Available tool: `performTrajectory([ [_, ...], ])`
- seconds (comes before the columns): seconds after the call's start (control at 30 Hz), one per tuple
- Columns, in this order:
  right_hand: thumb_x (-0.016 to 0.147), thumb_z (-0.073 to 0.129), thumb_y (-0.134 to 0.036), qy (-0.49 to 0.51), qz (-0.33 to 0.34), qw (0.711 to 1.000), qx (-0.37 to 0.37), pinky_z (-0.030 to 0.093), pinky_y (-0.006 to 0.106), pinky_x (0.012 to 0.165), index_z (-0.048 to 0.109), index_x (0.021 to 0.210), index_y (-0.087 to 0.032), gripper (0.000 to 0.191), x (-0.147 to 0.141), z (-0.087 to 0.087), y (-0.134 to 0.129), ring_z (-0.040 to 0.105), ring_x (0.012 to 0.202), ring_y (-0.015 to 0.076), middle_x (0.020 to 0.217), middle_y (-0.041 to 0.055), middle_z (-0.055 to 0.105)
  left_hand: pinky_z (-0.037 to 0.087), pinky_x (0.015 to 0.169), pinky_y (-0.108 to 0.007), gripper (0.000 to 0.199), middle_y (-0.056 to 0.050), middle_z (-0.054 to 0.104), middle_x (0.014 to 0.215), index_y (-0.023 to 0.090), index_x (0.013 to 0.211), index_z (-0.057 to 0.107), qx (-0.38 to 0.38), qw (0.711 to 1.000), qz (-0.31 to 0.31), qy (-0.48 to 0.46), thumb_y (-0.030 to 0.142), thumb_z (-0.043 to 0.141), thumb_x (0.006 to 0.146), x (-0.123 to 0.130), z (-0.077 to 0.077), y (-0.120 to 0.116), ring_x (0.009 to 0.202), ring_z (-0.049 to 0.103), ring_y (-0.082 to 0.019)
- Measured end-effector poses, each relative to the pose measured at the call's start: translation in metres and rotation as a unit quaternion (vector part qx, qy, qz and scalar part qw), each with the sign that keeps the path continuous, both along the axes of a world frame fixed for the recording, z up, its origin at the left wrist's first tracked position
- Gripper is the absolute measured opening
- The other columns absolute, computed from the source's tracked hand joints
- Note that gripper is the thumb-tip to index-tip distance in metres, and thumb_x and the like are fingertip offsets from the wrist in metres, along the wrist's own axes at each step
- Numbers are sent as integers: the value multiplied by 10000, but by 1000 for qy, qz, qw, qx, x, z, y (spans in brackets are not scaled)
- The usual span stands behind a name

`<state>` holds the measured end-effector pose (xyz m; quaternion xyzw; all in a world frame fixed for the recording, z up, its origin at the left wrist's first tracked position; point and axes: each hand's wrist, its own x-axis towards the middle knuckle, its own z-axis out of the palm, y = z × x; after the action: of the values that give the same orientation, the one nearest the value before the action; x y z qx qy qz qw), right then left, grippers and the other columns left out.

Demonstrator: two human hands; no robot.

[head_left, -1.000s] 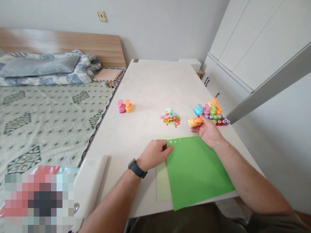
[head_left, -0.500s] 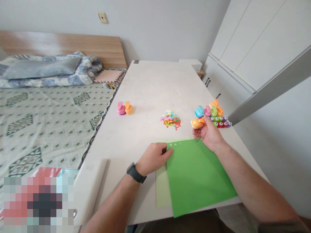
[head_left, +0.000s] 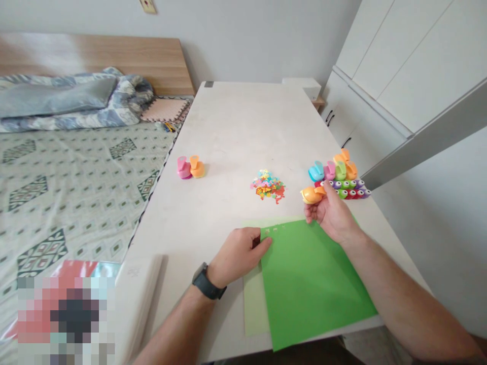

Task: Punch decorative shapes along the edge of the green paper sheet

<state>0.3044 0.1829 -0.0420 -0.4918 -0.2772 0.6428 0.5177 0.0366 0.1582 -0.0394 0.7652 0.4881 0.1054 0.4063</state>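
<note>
Pinched at its upper left corner, a green sheet of paper point(head_left: 315, 284) is held by my left hand point(head_left: 243, 253). Small shapes are cut out along its top edge. Partly under it lies a pale yellow-green sheet point(head_left: 254, 309). My right hand point(head_left: 335, 210) grips an orange craft punch point(head_left: 313, 194) just beyond the green sheet's top edge, thumb on the punch's lever side. A pile of colourful paper cutouts point(head_left: 268, 186) lies on the table left of the punch.
Several larger punches point(head_left: 335, 170) and rows of small punches point(head_left: 352, 188) stand at the table's right edge. A pink punch point(head_left: 184, 168) and an orange punch point(head_left: 197, 167) stand at left. A white device point(head_left: 140, 284) lies front left, beside the bed point(head_left: 87, 192).
The view has tilted down slightly, so the background sits higher. Both hands keep their holds on the green paper and the orange punch, with little movement relative to the table.
</note>
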Motion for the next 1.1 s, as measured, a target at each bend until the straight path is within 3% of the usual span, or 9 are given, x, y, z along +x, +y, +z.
performTrajectory([
  [0.2,922,423,-749,47,15,999,-10,392,252,338,615,876,-205,578,2,10,-2,494,420,144,569,5,581,207,547,-272,425,29,418,590,179,638,466,7,1000,2,-3,465,499,952,0,-1,0,558,348,-103],
  [0.47,929,392,-693,166,89,982,-27,243,210,288,634,920,-197,552,11,15,-6,340,352,109,507,-43,469,225,550,-266,427,34,425,589,182,648,445,8,1000,-4,0,466,481,965,1,-1,0,560,350,-104],
  [0.73,942,364,-665,190,116,975,-16,228,208,284,629,912,-199,537,14,16,-7,288,347,105,496,-52,432,225,555,-267,439,33,424,599,181,655,455,8,1000,-6,14,485,470,971,1,-2,0,569,359,-105],
  [1.1,908,423,-667,166,106,980,-2,254,211,305,653,927,-188,532,18,8,-5,359,367,110,521,-35,486,217,552,-272,450,32,428,599,174,666,498,19,1000,-13,19,504,469,971,1,-3,-1,567,351,-102],
])
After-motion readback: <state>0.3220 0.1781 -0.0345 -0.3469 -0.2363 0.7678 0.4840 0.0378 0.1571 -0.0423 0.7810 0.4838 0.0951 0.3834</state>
